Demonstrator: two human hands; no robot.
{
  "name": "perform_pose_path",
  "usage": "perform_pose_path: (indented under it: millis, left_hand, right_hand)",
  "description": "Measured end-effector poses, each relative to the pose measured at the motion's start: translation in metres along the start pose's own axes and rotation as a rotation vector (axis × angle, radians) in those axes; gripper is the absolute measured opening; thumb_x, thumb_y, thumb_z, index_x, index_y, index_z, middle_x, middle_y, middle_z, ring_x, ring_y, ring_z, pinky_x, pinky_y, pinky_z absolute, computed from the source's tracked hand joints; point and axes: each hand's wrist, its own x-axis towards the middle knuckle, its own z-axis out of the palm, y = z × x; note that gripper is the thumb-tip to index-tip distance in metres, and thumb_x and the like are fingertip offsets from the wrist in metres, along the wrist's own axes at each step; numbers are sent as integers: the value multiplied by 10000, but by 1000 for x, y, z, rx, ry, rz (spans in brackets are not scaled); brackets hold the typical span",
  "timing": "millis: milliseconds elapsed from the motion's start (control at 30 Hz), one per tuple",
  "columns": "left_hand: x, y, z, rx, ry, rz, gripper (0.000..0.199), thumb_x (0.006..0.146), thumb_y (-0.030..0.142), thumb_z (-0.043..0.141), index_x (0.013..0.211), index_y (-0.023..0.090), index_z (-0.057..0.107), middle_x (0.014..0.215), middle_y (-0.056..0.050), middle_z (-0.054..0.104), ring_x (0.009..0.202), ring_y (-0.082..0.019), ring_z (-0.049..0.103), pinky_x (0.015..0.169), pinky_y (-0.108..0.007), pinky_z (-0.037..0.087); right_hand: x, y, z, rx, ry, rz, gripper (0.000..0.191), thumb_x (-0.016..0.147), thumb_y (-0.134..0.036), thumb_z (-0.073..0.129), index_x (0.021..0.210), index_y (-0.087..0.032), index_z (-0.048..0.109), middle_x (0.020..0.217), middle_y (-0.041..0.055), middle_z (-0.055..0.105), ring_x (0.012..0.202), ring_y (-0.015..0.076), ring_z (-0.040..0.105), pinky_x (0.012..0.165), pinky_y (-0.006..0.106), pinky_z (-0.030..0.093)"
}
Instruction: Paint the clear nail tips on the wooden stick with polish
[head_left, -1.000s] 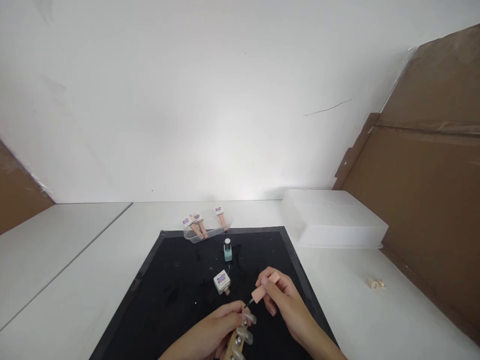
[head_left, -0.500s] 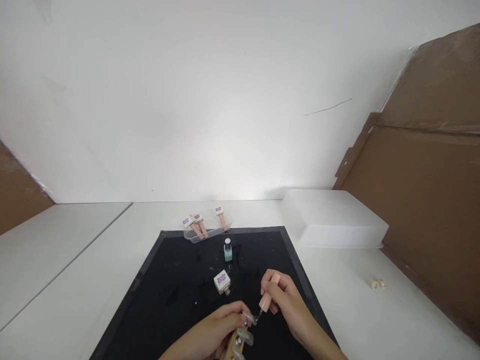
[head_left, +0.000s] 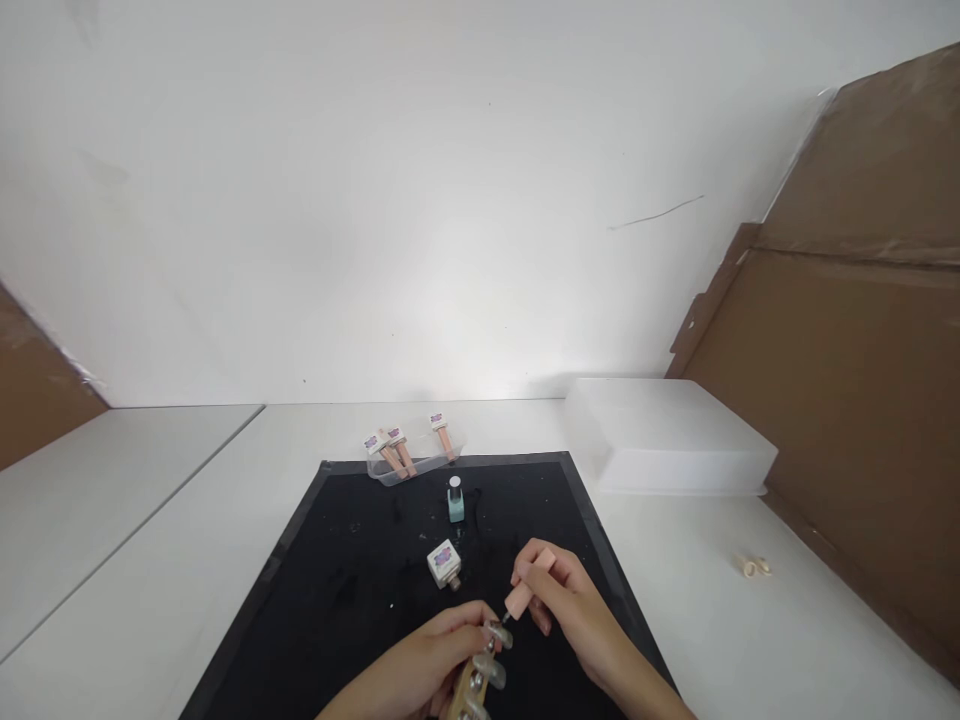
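My left hand [head_left: 442, 655] is closed around a wooden holder [head_left: 465, 690] that carries several clear nail tips [head_left: 490, 670] on metal balls. Between the fingers of my right hand [head_left: 562, 595] is a pink-handled brush [head_left: 529, 584], its bristle end at the uppermost nail tip. An uncapped white bottle [head_left: 445, 564] with a purple label lies on the black mat just beyond my left hand. Farther back, a teal polish bottle [head_left: 456, 502] stands upright.
Behind the black mat [head_left: 345, 530], a clear tray [head_left: 420, 467] holds several pink-capped bottles [head_left: 445, 440]. A white plastic box [head_left: 667, 440] sits at the right, near brown cardboard [head_left: 847, 400]. Small cream rings [head_left: 751, 568] lie on the right.
My right hand and the brush have shifted slightly left, bringing the brush end over the uppermost nail tip. My left hand has barely moved.
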Motion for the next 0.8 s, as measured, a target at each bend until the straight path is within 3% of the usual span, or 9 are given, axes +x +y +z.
perform_pose_path:
  millis: [267,433,633,800]
  left_hand:
    - [-1,1,-2,4,-30,25,118,685,307,523,714,196,492,574,58,363,488,-59,313,474,-185,240]
    - [0,-2,-5,-3,-57,56,97,688,276,518,729,190,498,610,51,379,514,-58,324,485,-184,231]
    - [-1,-3,-5,38,-115,40,139,669,274,543,762,190,484,609,60,366,507,-52,335,480,-194,206]
    - [-2,-3,-6,119,-165,45,158,669,297,566,750,184,492,572,68,348,483,-48,310,464,-204,179]
  right_hand:
    - [1,1,0,3,73,16,155,677,-144,453,526,-165,479,408,-75,421,353,62,319,362,179,218]
    - [1,2,-1,63,82,3,178,736,-235,489,571,-169,480,422,-85,389,353,57,285,369,181,223]
    - [-2,2,-2,150,-39,-39,289,777,-420,571,680,-148,553,473,-65,443,357,50,295,384,189,232]
    - [-3,2,-2,167,-121,-7,277,738,-380,624,623,-132,573,484,-41,480,367,55,341,377,185,237]
